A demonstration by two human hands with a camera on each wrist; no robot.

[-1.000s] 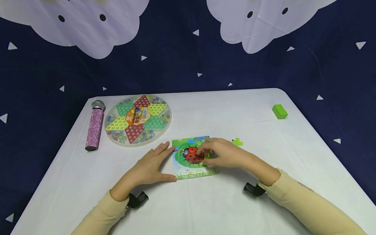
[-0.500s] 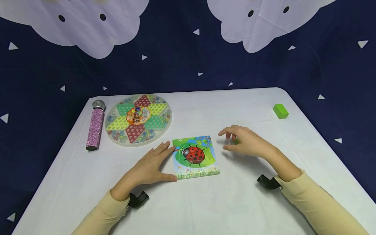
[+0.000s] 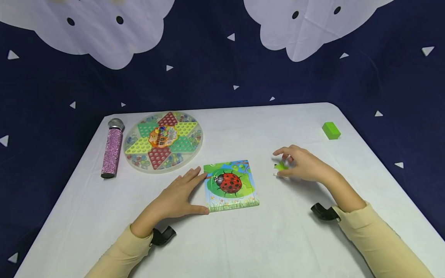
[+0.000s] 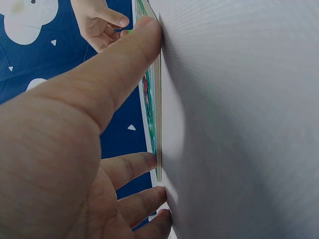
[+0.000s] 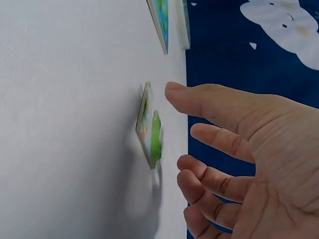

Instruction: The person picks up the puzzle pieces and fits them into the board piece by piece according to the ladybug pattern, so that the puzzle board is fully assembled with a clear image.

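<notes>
A square ladybug jigsaw puzzle [image 3: 231,185] lies flat at the middle of the white table. Along its left edge rests my left hand [image 3: 177,197], thumb at the near corner and forefinger farther up; in the left wrist view the thumb [image 4: 124,64] stretches straight over the puzzle's side. To the right of the puzzle, my right hand [image 3: 306,166] hovers with thumb and fingers parted around loose puzzle pieces [image 3: 280,166]. The right wrist view shows a flat picture piece [image 5: 144,122] with a green piece [image 5: 156,139] against it, both apart from the fingers.
A round Chinese checkers board [image 3: 163,142] with marbles under its clear cover lies behind the puzzle, to the left. Beside it is a pink glitter microphone [image 3: 112,148]. One green block [image 3: 331,131] sits near the far right edge.
My right hand has left the ladybug picture and moved right to the loose pieces, its fingers now spread. The left hand and the puzzle have stayed in place.
</notes>
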